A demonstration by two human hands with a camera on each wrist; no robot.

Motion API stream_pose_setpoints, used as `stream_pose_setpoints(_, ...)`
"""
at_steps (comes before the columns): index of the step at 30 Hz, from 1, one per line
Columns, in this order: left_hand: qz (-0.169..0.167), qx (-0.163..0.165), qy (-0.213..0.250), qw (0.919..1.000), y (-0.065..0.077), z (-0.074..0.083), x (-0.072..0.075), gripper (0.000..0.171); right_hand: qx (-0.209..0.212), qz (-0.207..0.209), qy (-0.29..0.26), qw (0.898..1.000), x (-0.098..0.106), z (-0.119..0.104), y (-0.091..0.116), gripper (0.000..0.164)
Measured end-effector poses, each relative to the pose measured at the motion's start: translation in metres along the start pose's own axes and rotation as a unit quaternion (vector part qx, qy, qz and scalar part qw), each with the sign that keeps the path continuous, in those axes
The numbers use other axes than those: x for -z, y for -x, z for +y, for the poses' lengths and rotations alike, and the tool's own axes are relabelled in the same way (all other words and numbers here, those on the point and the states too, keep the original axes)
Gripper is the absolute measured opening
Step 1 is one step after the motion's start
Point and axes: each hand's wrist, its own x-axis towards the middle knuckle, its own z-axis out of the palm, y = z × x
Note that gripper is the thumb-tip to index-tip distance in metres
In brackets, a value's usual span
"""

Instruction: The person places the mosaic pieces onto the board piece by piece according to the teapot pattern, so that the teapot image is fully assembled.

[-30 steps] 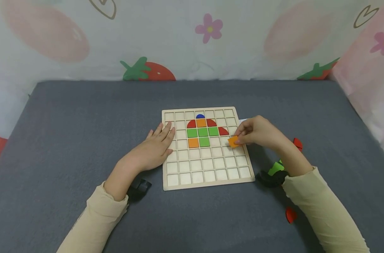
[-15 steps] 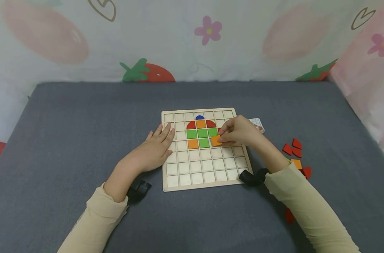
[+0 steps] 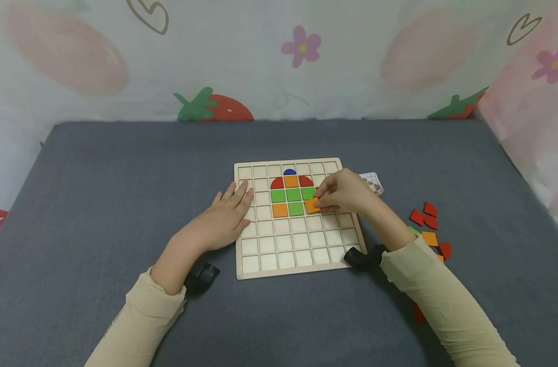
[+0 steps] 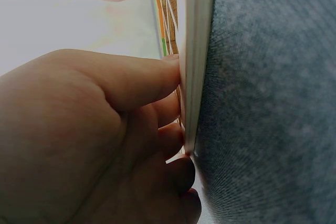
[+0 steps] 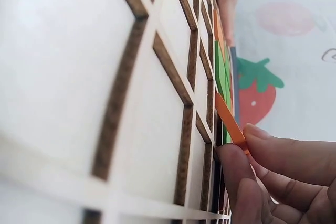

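Two hands working: right hand (image 3: 348, 192) pinches flat orange square tile (image 3: 312, 205), tilted over a cell; left hand (image 3: 224, 216), fingers flat, steadies wooden grid board (image 3: 302, 265).

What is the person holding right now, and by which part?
The right hand pinches an orange square tile by its right edge, tilted over the wooden grid board. The left hand holds nothing; it rests flat on the board's left edge.

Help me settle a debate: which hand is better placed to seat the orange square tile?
Right hand: it already pinches the orange square tile over the wooden grid board. The left hand steadies the board's edge.
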Motion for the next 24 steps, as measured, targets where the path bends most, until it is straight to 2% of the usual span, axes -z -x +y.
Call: stream_pose_setpoints(24,0.001,-0.002,-0.001,1.0,-0.0016,-0.0025,-0.0004,0.062,0.0,0.009,0.026,1.0,0.0011,0.0008,-0.0004,0.015)
